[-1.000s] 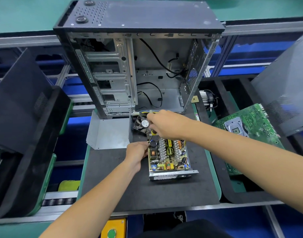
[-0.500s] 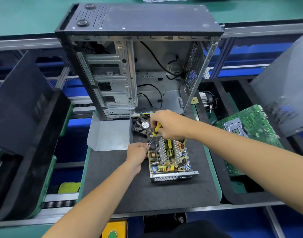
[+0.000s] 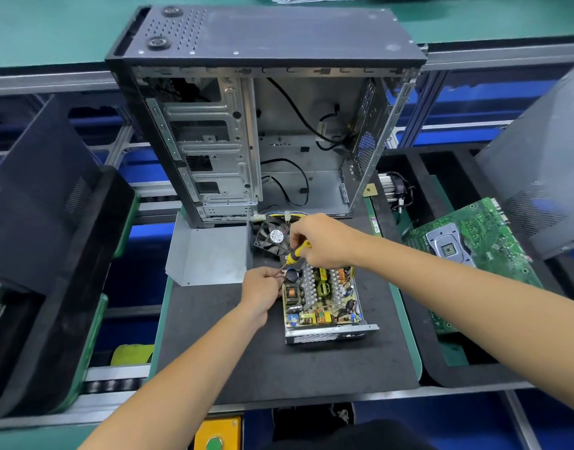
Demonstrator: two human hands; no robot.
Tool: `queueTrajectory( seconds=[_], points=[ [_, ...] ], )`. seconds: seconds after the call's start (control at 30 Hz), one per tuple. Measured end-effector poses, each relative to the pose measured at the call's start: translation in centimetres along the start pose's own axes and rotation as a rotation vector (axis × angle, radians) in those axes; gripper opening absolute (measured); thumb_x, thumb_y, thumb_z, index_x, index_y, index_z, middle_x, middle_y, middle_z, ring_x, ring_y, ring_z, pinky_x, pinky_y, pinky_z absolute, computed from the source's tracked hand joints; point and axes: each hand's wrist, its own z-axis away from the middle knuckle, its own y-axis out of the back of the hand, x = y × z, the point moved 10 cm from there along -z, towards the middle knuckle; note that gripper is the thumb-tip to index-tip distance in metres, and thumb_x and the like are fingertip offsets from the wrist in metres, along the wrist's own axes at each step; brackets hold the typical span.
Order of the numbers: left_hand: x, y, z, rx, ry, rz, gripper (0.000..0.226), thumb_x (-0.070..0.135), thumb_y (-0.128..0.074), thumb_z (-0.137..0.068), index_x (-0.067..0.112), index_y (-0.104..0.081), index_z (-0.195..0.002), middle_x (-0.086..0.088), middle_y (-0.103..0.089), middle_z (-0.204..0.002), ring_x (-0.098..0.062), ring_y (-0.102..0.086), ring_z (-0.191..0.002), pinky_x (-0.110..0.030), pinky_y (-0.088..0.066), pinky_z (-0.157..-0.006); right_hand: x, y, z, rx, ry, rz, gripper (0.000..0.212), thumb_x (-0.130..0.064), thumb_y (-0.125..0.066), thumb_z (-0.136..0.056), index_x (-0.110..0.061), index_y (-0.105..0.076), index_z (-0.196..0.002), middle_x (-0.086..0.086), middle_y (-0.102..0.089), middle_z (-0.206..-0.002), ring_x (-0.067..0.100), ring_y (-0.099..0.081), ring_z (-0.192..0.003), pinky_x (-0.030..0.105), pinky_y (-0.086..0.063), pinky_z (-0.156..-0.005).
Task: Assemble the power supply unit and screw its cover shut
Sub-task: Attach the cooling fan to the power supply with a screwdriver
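The open power supply unit [image 3: 324, 303] lies on the black mat [image 3: 279, 362], its circuit board, coils and heat sinks showing. Its black fan [image 3: 272, 237] rests just behind it, still wired. The grey metal cover [image 3: 207, 254] lies to the left on the mat. My right hand [image 3: 324, 241] grips a yellow-and-black screwdriver [image 3: 295, 254] that slants down-left to the unit's far left corner. My left hand [image 3: 263, 287] sits at the unit's left edge, fingers curled and pinching at the screwdriver's tip; what it pinches is hidden.
An empty computer case [image 3: 266, 125] stands upright behind the mat. A green motherboard [image 3: 474, 251] lies in a black tray on the right, a cooler [image 3: 393, 190] behind it. Black case panels lean at far left [image 3: 42, 196] and far right [image 3: 545, 170].
My right hand has lifted slightly and tilted the screwdriver so its yellow handle shows. My left hand has slid up along the unit's left edge to meet the tip.
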Motion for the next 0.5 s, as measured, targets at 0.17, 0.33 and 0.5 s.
queueTrajectory(
  seconds=[0.17, 0.33, 0.5],
  points=[
    [0.0, 0.3, 0.2, 0.013, -0.031, 0.026, 0.013, -0.007, -0.057, -0.089, -0.004, -0.069, -0.088, -0.006, -0.067, -0.072, -0.010, -0.063, -0.060, -0.017, -0.051, -0.055, 0.7, 0.9, 0.0, 0.052, -0.029, -0.035, 0.016, -0.004, -0.057, -0.085, -0.012, -0.066, -0.095, 0.000, -0.060, -0.093, 0.004, -0.050, -0.066, 0.023, -0.042, -0.051],
    [0.5, 0.5, 0.1, 0.073, -0.072, -0.078, 0.014, -0.003, -0.057, -0.089, 0.002, -0.070, -0.086, -0.009, -0.067, -0.079, -0.023, -0.063, -0.076, -0.039, -0.057, -0.078, 0.3, 1.1, 0.0, 0.060, -0.007, -0.012, 0.016, -0.004, -0.057, -0.084, -0.011, -0.066, -0.095, 0.002, -0.062, -0.096, 0.017, -0.057, -0.076, 0.028, -0.044, -0.057],
    [1.1, 0.6, 0.3, 0.100, -0.122, -0.173, 0.016, 0.002, -0.058, -0.091, 0.007, -0.071, -0.082, -0.007, -0.065, -0.076, -0.027, -0.062, -0.081, -0.048, -0.055, -0.086, 0.3, 1.5, 0.3, 0.074, -0.005, -0.019, 0.015, -0.004, -0.056, -0.085, -0.010, -0.066, -0.094, 0.005, -0.063, -0.098, 0.018, -0.057, -0.073, 0.033, -0.050, -0.061]
  ],
)
